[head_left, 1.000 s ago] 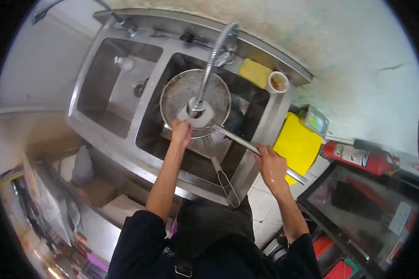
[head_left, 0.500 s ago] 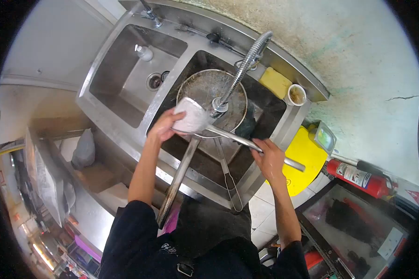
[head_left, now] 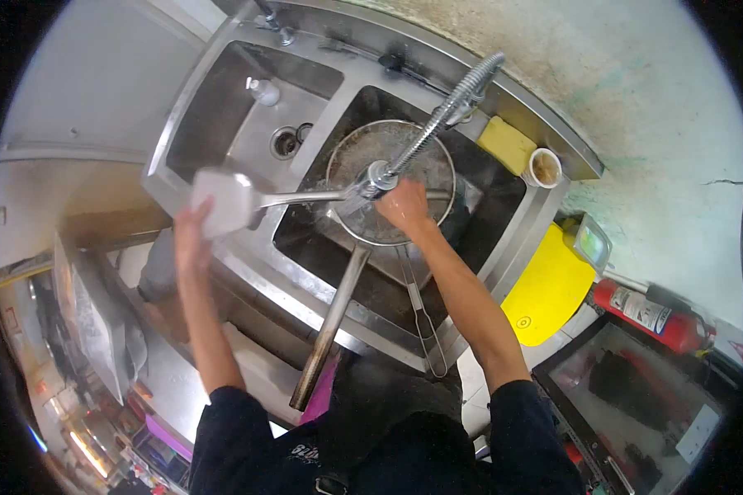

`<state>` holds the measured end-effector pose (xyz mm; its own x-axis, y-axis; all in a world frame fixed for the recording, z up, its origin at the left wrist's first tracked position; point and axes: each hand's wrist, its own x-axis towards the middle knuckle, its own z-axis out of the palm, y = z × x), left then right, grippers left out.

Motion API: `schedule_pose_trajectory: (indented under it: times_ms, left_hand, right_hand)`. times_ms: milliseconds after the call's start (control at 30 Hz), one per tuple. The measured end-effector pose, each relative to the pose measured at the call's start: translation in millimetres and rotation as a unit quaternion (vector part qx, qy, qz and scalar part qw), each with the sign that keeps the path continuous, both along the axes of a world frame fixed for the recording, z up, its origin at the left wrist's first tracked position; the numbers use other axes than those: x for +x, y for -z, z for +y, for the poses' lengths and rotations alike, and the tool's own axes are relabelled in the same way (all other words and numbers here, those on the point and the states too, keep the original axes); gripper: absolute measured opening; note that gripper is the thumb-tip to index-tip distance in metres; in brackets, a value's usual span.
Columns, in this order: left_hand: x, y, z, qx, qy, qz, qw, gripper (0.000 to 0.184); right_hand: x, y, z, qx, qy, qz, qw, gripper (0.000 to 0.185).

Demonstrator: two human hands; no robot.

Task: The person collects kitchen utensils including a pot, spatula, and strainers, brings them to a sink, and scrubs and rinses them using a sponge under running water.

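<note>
Steel turner (head_left: 305, 197): one, shaft above the round pan, pale blade (head_left: 224, 204) left of it.
Right hand (head_left: 404, 206): closed round the shaft, over the pan.
Left hand (head_left: 192, 237): at the blade, left of the pan; blurred, grip impossible to tell.
Wire tool (head_left: 425, 330): one, on the near side of the pan.
Round pan (head_left: 351, 148): one, wet-looking.
Sink (head_left: 264, 280): scuffed steel, two basins around and left of the pan.
Sponge (head_left: 506, 145), cup (head_left: 545, 168): one each, right of the pan.
Wall (head_left: 636, 107): stained, cracked, beyond the pan.
</note>
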<state>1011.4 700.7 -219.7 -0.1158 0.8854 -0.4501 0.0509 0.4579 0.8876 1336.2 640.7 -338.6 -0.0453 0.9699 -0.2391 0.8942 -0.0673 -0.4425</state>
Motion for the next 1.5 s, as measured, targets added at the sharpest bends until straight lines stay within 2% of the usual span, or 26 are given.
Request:
schedule_pose_trajectory:
  times_ms: [67,133,200,233,333,400,433,500,533,600,667,733,800,833,867,933,1000,1067,1100,1133,1167,1233,1300,1333,1400,1500]
  left_hand:
    - [0.6,-17.9,2.3,0.035,0.006,-0.001,0.999,0.035]
    - [0.7,-16.0,8.5,0.036,0.02,0.026,0.999,0.035]
    - [-17.4,-17.6,14.7,0.066,0.013,0.07,0.995,0.035]
    - [-28.5,-20.0,14.4,0.096,0.0,0.115,0.989,0.035]
    - [-42.4,-86.6,6.2,0.086,0.002,0.128,0.988,0.034]
    - [-49.2,-85.2,3.9,0.102,0.017,0.115,0.988,0.034]
    - [-48.6,-78.4,3.1,0.095,0.017,0.118,0.988,0.034]
    - [-34.9,-57.4,10.9,0.101,0.02,0.144,0.984,0.043]
    - [-40.7,-56.7,11.8,0.099,0.022,0.143,0.985,0.043]
    - [-60.8,-58.2,12.4,0.123,-0.024,0.186,0.975,0.045]
    - [-59.9,-101.6,6.3,0.106,-0.001,0.124,0.987,0.05]
    - [-61.8,-107.1,5.8,0.114,-0.019,0.133,0.984,0.049]
    - [-67.9,-80.2,8.6,0.105,-0.037,0.202,0.973,0.047]
    - [-64.9,-66.6,17.0,0.108,-0.061,0.257,0.958,0.045]
    - [-51.3,-64.6,18.4,0.11,0.021,0.182,0.977,0.043]
    - [-36.2,-85.9,11.4,0.133,0.042,0.186,0.972,0.04]
    - [-58.2,-86.7,11.0,0.108,0.026,0.158,0.981,0.039]
    - [-62.8,-72.5,3.3,0.105,-0.013,0.143,0.984,0.034]
    - [-61.3,-58.8,3.9,0.087,0.007,0.183,0.979,0.034]
    - [-40.6,-42.9,1.6,0.12,-0.012,0.157,0.98,0.034]
    - [-32.5,-29.2,7.6,0.11,0.066,0.252,0.959,0.035]
    - [-11.8,20.7,10.2,0.124,0.12,0.266,0.948,0.041]
    - [29.1,54.6,2.3,0.164,0.165,0.341,0.911,0.063]
    - [57.1,63.9,-3.2,0.179,0.188,0.399,0.88,0.071]
    - [109.4,85.4,-20.8,0.399,0.241,0.486,0.739,0.079]
    - [155.7,123.2,-32.5,0.363,0.255,0.438,0.782,0.079]
  right_hand:
    - [-4.8,-7.7,6.4,0.053,0.104,0.175,0.978,0.023]
    - [-60.1,1.6,19.2,-0.009,0.207,0.294,0.933,0.027]
    - [-84.2,-17.9,29.0,0.125,-0.056,0.128,0.982,0.022]
    - [-78.5,-2.0,27.7,0.122,-0.048,0.127,0.983,0.022]
    - [-47.7,40.2,21.6,0.048,0.02,0.242,0.969,0.02]
    - [-31.8,38.5,16.9,0.099,0.089,0.316,0.939,0.021]
    - [-48.9,34.0,20.9,0.071,0.098,0.295,0.948,0.021]
    - [-82.9,2.9,31.8,0.065,0.002,0.176,0.982,0.022]
    - [-89.1,-6.7,28.6,0.14,-0.03,0.224,0.964,0.023]
    - [-74.6,12.8,31.8,0.052,-0.067,0.236,0.968,0.021]
    - [-39.1,70.6,27.8,0.049,0.046,0.37,0.927,0.019]
    - [-39.8,116.4,31.7,0.066,0.139,0.471,0.869,0.017]
    - [-79.9,81.9,32.8,0.072,0.098,0.362,0.924,0.017]
    - [-97.5,15.5,42.0,0.071,-0.016,0.179,0.981,0.017]
    - [-101.3,-17.8,39.4,0.129,-0.051,0.229,0.964,0.015]
    - [-96.2,-7.0,42.8,0.036,-0.104,0.158,0.981,0.018]
    - [-48.0,66.7,18.9,0.007,0.145,0.391,0.909,0.026]
    - [-11.4,17.5,8.2,0.019,0.087,0.228,0.97,0.033]
    - [-0.6,43.6,4.1,0.023,0.026,0.139,0.99,0.035]
    - [22.2,-10.3,3.5,-0.112,-0.053,0.059,0.991,0.034]
    - [45.1,16.4,-8.5,-0.005,-0.079,0.046,0.996,0.032]
    - [81.3,-45.3,-29.2,-0.028,-0.05,-0.061,0.996,0.034]
    - [113.9,-81.3,-52.9,-0.008,-0.045,-0.127,0.991,0.029]
    - [125.6,-103.2,-65.2,-0.006,-0.032,-0.164,0.986,0.026]
    - [143.6,-134.0,-91.3,-0.043,-0.025,-0.241,0.969,0.021]
    - [153.1,-160.2,-132.8,-0.044,0.013,-0.297,0.954,0.021]
